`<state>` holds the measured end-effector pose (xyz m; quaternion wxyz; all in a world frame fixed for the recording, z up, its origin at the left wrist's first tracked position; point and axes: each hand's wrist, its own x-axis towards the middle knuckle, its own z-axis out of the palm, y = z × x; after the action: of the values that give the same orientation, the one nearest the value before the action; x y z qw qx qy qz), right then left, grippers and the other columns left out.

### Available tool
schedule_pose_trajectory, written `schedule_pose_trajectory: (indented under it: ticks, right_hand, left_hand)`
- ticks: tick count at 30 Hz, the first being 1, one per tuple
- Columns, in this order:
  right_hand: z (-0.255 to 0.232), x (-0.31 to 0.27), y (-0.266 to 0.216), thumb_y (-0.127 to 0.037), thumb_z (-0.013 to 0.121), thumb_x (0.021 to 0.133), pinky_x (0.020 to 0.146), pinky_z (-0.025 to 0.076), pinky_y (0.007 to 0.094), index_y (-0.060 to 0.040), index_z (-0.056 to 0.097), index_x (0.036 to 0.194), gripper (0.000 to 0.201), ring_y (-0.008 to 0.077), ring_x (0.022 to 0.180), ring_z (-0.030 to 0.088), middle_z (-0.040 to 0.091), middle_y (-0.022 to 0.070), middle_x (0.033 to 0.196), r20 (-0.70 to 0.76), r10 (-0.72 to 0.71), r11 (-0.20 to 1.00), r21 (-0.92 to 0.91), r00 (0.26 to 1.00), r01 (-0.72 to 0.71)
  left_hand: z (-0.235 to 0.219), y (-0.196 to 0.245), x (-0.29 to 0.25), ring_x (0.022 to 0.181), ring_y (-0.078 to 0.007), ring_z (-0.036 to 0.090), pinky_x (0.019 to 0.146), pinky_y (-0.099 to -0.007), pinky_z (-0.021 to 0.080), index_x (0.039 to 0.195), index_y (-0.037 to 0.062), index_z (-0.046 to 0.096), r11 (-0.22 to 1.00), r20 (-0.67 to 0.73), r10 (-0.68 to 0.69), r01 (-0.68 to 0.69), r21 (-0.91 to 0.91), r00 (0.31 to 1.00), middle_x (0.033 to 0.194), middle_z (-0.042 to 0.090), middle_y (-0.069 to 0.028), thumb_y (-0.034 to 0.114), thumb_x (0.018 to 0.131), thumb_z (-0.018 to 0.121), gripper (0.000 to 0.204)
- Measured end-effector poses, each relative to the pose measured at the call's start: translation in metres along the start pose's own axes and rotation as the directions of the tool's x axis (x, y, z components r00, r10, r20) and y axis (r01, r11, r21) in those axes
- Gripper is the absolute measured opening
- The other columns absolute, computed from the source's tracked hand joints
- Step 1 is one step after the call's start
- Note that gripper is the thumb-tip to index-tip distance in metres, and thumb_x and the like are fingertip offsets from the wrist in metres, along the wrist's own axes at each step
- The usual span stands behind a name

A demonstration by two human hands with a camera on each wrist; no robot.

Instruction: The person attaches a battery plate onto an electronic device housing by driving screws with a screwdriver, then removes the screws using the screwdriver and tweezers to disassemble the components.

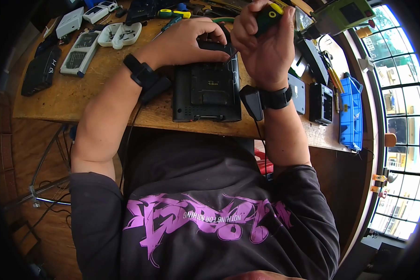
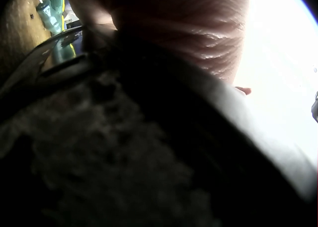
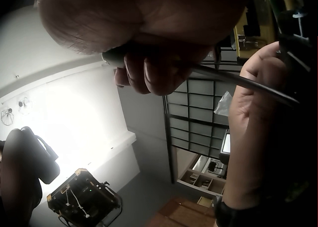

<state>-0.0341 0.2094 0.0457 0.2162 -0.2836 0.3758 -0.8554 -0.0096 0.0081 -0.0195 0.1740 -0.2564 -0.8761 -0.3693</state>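
Observation:
A flat black electronic device [image 1: 210, 88] with a raised panel and small lettering lies near the table's front edge. My left hand [image 1: 184, 44] holds its far end, thumb across the upper face and fingers bent toward the far edge. My right hand [image 1: 266, 53] grips a screwdriver [image 1: 269, 17] by its green and yellow handle, above the device's far right corner. In the right wrist view, the screwdriver's metal shaft [image 3: 238, 79] slants down toward the device beside the left hand [image 3: 253, 93]. The left wrist view is mostly dark, with the palm [image 2: 184, 28] close to the camera.
Left on the wooden table [image 1: 149, 114] are a grey bit case [image 1: 80, 52], a white tray of small parts [image 1: 119, 36] and a black case [image 1: 42, 70]. Another screwdriver [image 1: 174, 14] lies behind. Right are a black slotted box [image 1: 321, 103], a blue basket [image 1: 351, 114] and a green machine [image 1: 343, 17].

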Motion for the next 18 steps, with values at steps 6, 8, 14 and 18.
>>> schedule_pose_trajectory:
  ticks: [6, 8, 14, 18]
  right_hand:
    - [0.007, -0.007, 0.004, -0.059, 0.034, 0.118, 0.05, 0.033, 0.027, -0.0125, 0.058, 0.119, 0.053, 0.0123, 0.058, 0.042, 0.054, 0.0048, 0.08, 0.155, -0.132, 0.991, 0.035, 0.979, 0.128]
    - [0.006, -0.005, 0.007, -0.06, 0.031, 0.118, 0.049, 0.032, 0.0267, -0.0144, 0.056, 0.121, 0.052, 0.0112, 0.057, 0.039, 0.051, 0.0043, 0.08, 0.043, -0.104, 0.987, -0.118, 0.994, 0.108]
    - [-0.013, 0.001, 0.014, -0.055, 0.033, 0.119, 0.05, 0.035, 0.0276, -0.0129, 0.056, 0.118, 0.047, 0.0125, 0.058, 0.043, 0.054, 0.0061, 0.084, 0.229, -0.106, 0.99, 0.12, 0.968, 0.08]
    - [0.001, -0.006, 0.006, -0.058, 0.034, 0.118, 0.05, 0.035, 0.0277, -0.0117, 0.056, 0.117, 0.051, 0.0125, 0.059, 0.044, 0.055, 0.0061, 0.084, 0.188, -0.125, 0.992, 0.059, 0.974, 0.116]
  left_hand:
    - [-0.003, 0.001, 0.0, 0.104, -0.0241, 0.067, 0.095, -0.0368, 0.053, 0.108, 0.0056, 0.072, 1.0, -0.002, 0.011, -0.011, -0.009, 1.0, 0.108, 0.069, -0.0079, 0.045, 0.086, 0.091, 0.048]
    - [-0.004, 0.001, 0.0, 0.109, -0.0227, 0.071, 0.099, -0.0362, 0.056, 0.109, 0.0089, 0.078, 1.0, 0.013, -0.013, 0.013, 0.013, 1.0, 0.113, 0.073, -0.0061, 0.049, 0.087, 0.09, 0.047]
    - [0.0, -0.004, 0.0, 0.109, -0.0232, 0.071, 0.099, -0.0365, 0.056, 0.11, 0.0086, 0.078, 0.998, -0.023, 0.056, -0.056, 0.01, 0.998, 0.112, 0.073, -0.0065, 0.05, 0.087, 0.089, 0.048]
    - [-0.001, -0.003, 0.0, 0.11, -0.0233, 0.071, 0.099, -0.0366, 0.056, 0.11, 0.0087, 0.078, 0.999, -0.006, 0.032, -0.032, 0.016, 0.999, 0.112, 0.073, -0.0068, 0.05, 0.087, 0.089, 0.048]
